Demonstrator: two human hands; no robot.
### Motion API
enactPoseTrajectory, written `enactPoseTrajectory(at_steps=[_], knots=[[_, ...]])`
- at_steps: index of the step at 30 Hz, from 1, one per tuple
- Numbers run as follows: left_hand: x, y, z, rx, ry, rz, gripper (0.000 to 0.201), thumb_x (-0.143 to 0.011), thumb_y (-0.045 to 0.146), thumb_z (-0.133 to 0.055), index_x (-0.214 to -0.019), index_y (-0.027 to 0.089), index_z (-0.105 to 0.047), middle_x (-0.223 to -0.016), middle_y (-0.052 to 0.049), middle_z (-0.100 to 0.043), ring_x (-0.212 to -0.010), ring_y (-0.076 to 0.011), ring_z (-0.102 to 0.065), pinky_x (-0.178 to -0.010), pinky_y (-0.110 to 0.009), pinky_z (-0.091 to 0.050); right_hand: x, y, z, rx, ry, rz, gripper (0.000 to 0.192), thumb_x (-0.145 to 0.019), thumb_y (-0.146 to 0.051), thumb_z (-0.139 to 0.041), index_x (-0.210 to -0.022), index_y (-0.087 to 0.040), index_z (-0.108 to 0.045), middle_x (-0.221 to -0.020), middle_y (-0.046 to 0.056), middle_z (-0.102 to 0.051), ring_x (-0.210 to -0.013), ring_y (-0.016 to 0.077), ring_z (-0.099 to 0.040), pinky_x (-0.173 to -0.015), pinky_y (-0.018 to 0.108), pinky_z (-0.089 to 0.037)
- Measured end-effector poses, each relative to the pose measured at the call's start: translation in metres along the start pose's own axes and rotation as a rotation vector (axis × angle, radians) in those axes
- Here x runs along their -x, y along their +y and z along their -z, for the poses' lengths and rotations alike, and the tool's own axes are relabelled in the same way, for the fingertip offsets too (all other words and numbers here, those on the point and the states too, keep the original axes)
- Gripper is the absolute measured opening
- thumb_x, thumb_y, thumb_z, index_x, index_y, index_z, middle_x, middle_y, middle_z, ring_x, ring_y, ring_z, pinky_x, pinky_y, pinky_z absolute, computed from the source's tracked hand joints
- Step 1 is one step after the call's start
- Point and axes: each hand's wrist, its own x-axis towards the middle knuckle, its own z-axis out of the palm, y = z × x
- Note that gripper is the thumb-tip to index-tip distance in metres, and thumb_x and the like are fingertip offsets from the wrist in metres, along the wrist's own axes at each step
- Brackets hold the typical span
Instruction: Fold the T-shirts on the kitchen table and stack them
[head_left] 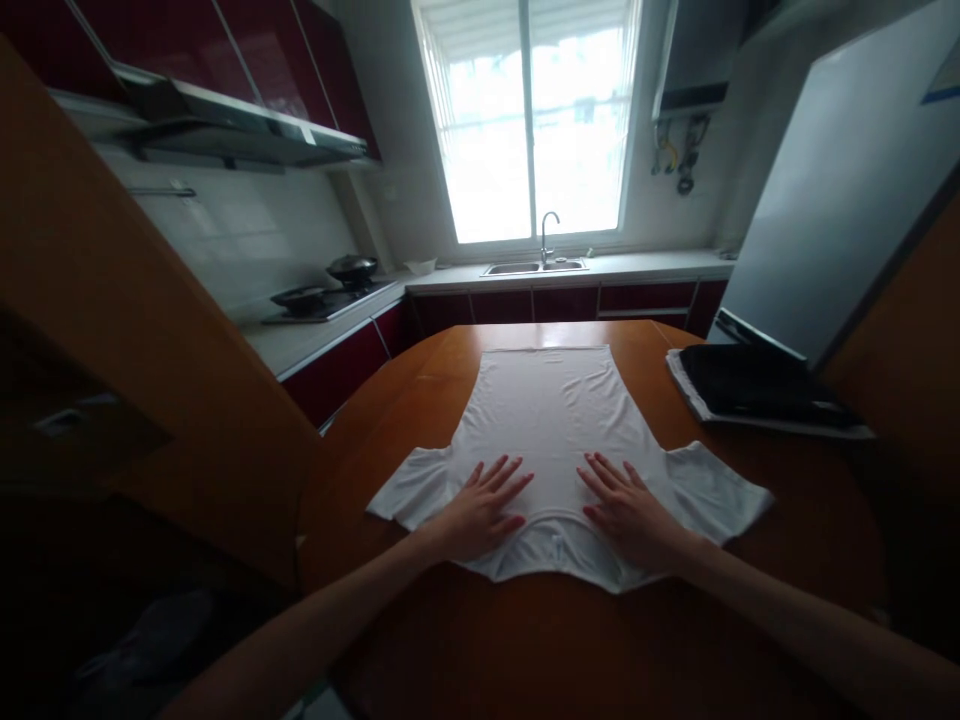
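A white T-shirt (551, 410) lies spread flat on the round wooden table (525, 640), collar end nearest me, hem toward the window, both short sleeves out to the sides. My left hand (480, 505) rests palm down on the shirt's near left part, fingers spread. My right hand (630, 510) lies palm down on the near right part, fingers apart too. Neither hand grips the cloth.
A stack of folded dark and light clothes (750, 390) sits at the table's right edge. Behind stand a counter with a sink (534, 267) under the window, a stove with pans (330, 290) to the left, a fridge (840, 200) at right. A wooden panel (135, 330) stands close on my left.
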Motion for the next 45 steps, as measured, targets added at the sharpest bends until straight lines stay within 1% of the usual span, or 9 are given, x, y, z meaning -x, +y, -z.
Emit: enactPoseTrajectory(at_steps=[3, 5, 9, 14, 24, 29, 37, 41, 45], knots=[[0.001, 0.006, -0.004, -0.008, 0.072, 0.029, 0.065, -0.103, 0.056, -0.039, -0.162, 0.033, -0.024, -0.169, -0.006, -0.018, -0.157, -0.0295, -0.01, -0.124, -0.058, -0.015, -0.019, -0.012, 0.008, -0.004, 0.068, -0.014, 0.056, -0.104, -0.041, -0.035, -0.155, -0.018, -0.04, -0.165, 0.014, -0.027, -0.154, 0.0281, -0.021, -0.121, 0.059, -0.024], [0.002, 0.009, -0.007, -0.018, 0.045, 0.026, 0.066, -0.102, 0.058, -0.04, -0.161, 0.032, -0.026, -0.169, -0.007, -0.019, -0.156, -0.0307, -0.011, -0.124, -0.06, -0.013, -0.035, -0.024, 0.009, -0.027, 0.09, -0.02, 0.056, -0.105, -0.04, -0.032, -0.155, -0.016, -0.039, -0.166, 0.014, -0.026, -0.155, 0.0272, -0.019, -0.122, 0.057, -0.022], [0.004, 0.012, -0.012, -0.001, 0.003, 0.021, 0.075, -0.1, 0.063, -0.041, -0.163, 0.028, -0.021, -0.168, -0.011, -0.021, -0.156, -0.0321, -0.016, -0.124, -0.06, -0.014, -0.053, -0.042, -0.014, -0.057, 0.054, -0.074, 0.057, -0.104, -0.036, -0.032, -0.157, -0.013, -0.036, -0.165, 0.016, -0.028, -0.154, 0.0284, -0.021, -0.122, 0.056, -0.022], [0.005, 0.008, -0.012, -0.005, 0.072, 0.024, 0.067, -0.103, 0.051, -0.04, -0.163, 0.028, -0.02, -0.167, -0.01, -0.025, -0.156, -0.0291, -0.017, -0.124, -0.057, -0.016, -0.047, -0.042, -0.036, -0.052, 0.011, -0.079, 0.059, -0.103, -0.037, -0.035, -0.156, -0.012, -0.036, -0.164, 0.018, -0.028, -0.154, 0.0305, -0.023, -0.121, 0.059, -0.022], [0.008, -0.007, 0.004, 0.029, 0.014, -0.014, 0.065, -0.103, 0.053, -0.042, -0.162, 0.031, -0.025, -0.167, -0.008, -0.025, -0.155, -0.0283, -0.018, -0.125, -0.056, -0.016, -0.038, -0.047, -0.021, -0.067, -0.052, 0.038, 0.062, -0.102, -0.045, -0.043, -0.157, -0.017, -0.036, -0.166, 0.016, -0.023, -0.155, 0.0295, -0.017, -0.122, 0.06, -0.016], [0.014, -0.02, 0.005, 0.036, -0.149, -0.074, 0.088, -0.091, 0.068, -0.055, -0.163, 0.034, -0.017, -0.17, -0.007, -0.009, -0.157, -0.0341, -0.004, -0.123, -0.061, -0.007, -0.032, -0.048, -0.019, -0.09, -0.145, 0.139, 0.082, -0.094, -0.06, -0.053, -0.16, -0.016, -0.03, -0.167, 0.016, -0.02, -0.156, 0.0321, -0.012, -0.123, 0.062, -0.012], [0.017, -0.014, 0.001, 0.015, -0.199, -0.064, 0.102, -0.085, 0.075, -0.058, -0.164, 0.032, -0.009, -0.17, -0.01, -0.001, -0.156, -0.0372, 0.001, -0.121, -0.065, -0.002, -0.03, -0.051, -0.021, -0.085, -0.08, 0.166, 0.09, -0.092, -0.06, -0.057, -0.162, -0.016, -0.023, -0.168, 0.017, -0.016, -0.156, 0.0307, -0.01, -0.123, 0.061, -0.013], [0.016, -0.029, 0.012, 0.016, -0.019, -0.017, 0.084, -0.092, 0.065, -0.056, -0.162, 0.03, -0.024, -0.169, -0.009, -0.019, -0.156, -0.0335, -0.015, -0.124, -0.058, -0.014, -0.028, -0.052, -0.024, -0.073, -0.102, 0.197, 0.081, -0.094, -0.059, -0.054, -0.159, -0.016, -0.03, -0.167, 0.017, -0.021, -0.156, 0.0327, -0.014, -0.121, 0.064, -0.016], [0.033, -0.072, 0.03, -0.038, 0.311, 0.445, 0.053, -0.101, 0.04, -0.052, -0.151, 0.023, -0.047, -0.15, -0.011, -0.053, -0.138, -0.0265, -0.049, -0.116, -0.038, -0.038, -0.031, -0.05, -0.027, -0.071, 0.035, 0.139, 0.063, -0.1, -0.047, -0.049, -0.155, -0.018, -0.04, -0.165, 0.017, -0.027, -0.154, 0.0317, -0.022, -0.121, 0.062, -0.021]])
